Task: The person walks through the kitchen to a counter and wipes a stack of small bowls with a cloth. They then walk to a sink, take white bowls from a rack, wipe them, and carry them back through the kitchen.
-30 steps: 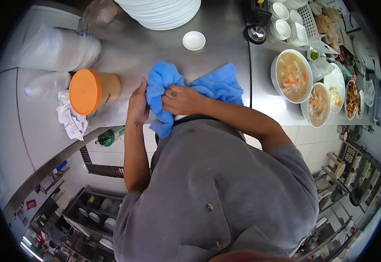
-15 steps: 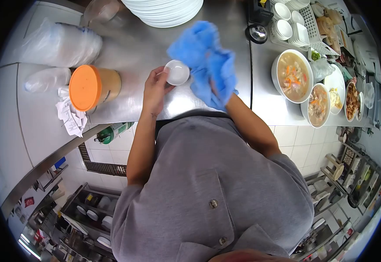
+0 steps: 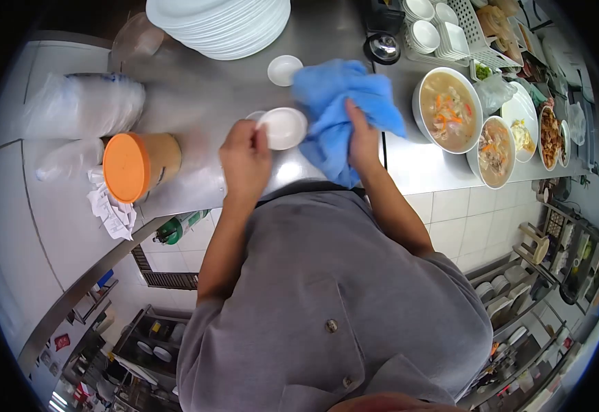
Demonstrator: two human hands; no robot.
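Note:
My left hand (image 3: 246,156) pinches a small white dish (image 3: 285,128) by its left edge, above the steel counter (image 3: 203,103). Part of another round rim shows behind my left fingers. My right hand (image 3: 363,143) is closed on a bunched blue cloth (image 3: 340,103), whose left edge is right beside the dish. Another small white dish (image 3: 285,71) lies on the counter just beyond the cloth. A tall stack of white plates (image 3: 220,24) stands at the far edge of the view.
On the left are an orange-lidded tub (image 3: 126,168), plastic-wrapped stacks (image 3: 90,103) and paper slips (image 3: 112,211). To the right stand soup bowls (image 3: 448,111), a black-based bell (image 3: 382,48), a white basket (image 3: 474,34) and dishes of food (image 3: 550,141).
A small white dish now lies on the counter beyond the cloth. My left hand has come nearer with a dish in it. The cloth has moved lower and to the right.

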